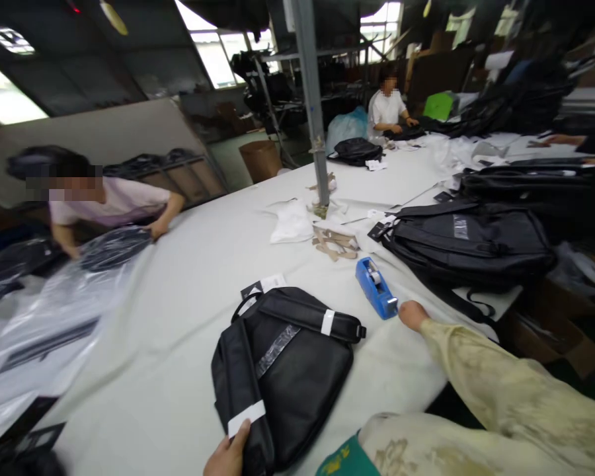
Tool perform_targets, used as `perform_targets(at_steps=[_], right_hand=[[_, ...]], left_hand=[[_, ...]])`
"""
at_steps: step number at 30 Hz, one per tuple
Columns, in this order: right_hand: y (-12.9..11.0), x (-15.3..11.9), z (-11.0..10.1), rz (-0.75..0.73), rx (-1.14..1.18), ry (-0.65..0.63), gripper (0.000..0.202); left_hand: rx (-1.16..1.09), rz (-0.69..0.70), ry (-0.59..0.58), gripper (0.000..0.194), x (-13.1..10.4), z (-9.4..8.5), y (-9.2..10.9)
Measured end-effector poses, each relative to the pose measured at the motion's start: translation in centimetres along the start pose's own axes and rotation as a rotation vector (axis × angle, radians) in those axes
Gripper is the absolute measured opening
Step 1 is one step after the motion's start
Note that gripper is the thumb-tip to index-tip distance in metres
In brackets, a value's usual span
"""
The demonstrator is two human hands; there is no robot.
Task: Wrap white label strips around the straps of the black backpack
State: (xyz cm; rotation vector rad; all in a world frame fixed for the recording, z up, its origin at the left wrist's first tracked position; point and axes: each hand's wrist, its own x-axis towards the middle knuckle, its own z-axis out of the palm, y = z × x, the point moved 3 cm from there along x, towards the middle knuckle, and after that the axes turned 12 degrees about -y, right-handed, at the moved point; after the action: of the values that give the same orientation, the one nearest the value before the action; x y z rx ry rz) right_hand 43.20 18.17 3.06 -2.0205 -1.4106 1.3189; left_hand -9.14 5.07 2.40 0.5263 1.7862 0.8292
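A black backpack (pixel 302 370) lies on the white-covered table with its straps upward. White bands wrap both shoulder straps, and a clear strip crosses its middle. At the lower end of the left strap, my left hand (pixel 228 453) pinches the strap at its white band (pixel 246 418). My right hand (pixel 412 315) is beside the front end of a blue tape dispenser (pixel 375 289), right of the backpack. Its fingers are curled together, and what they hold, if anything, is too small to make out. Tags (pixel 265 285) lie at the backpack's top.
A metal post (pixel 311 99) rises from the table (pixel 178 317), near paper scraps (pixel 334 241) and a white bag (pixel 291 221). More black backpacks (pixel 471 241) are piled at the right. One person handles a plastic-wrapped item (pixel 115 248) at the left; another works at the far side.
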Motion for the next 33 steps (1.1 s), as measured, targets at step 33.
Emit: perform_targets(at_steps=[33], right_hand=[[-20.3, -6.7, 32.1, -0.244, -0.426, -0.84, 0.032]], left_hand=[[0.165, 0.221, 0.046, 0.033, -3.2, 0.8, 0.0]])
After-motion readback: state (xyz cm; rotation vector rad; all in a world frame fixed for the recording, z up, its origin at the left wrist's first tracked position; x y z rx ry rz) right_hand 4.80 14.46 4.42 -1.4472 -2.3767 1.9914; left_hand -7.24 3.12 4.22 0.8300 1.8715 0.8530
